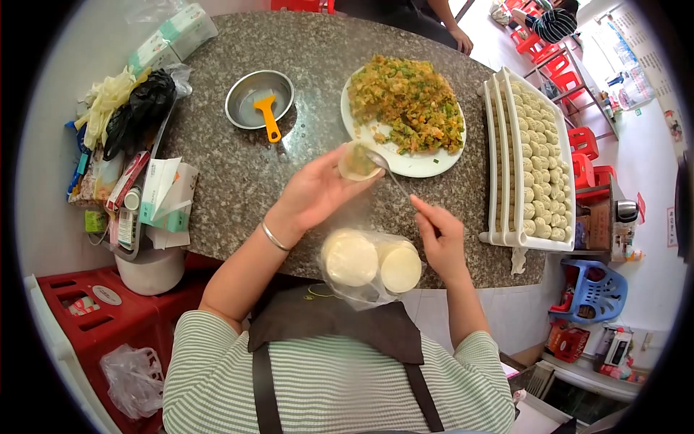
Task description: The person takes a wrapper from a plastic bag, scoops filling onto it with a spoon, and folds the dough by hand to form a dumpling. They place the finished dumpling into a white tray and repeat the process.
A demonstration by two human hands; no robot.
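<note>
In my left hand (318, 186) rests a round dough wrapper (354, 165) with some filling on it. My right hand (441, 235) grips the handle of a metal spoon (394, 178), whose bowl end touches the filling in the wrapper. Just beyond is a white plate (412, 168) heaped with chopped green and orange-brown filling (408, 101). Close to my body, two stacks of round wrappers, a left stack (350, 258) and a right stack (400, 267), sit in a clear plastic bag at the table's near edge.
Stacked white trays (506, 155) of shaped dumplings stand at the right. A steel bowl (246, 81) with an orange-handled peeler (267, 119) is at the back left. Tissue boxes, bags and packets crowd the left side. Another person's hand (461, 40) hangs beside the far edge.
</note>
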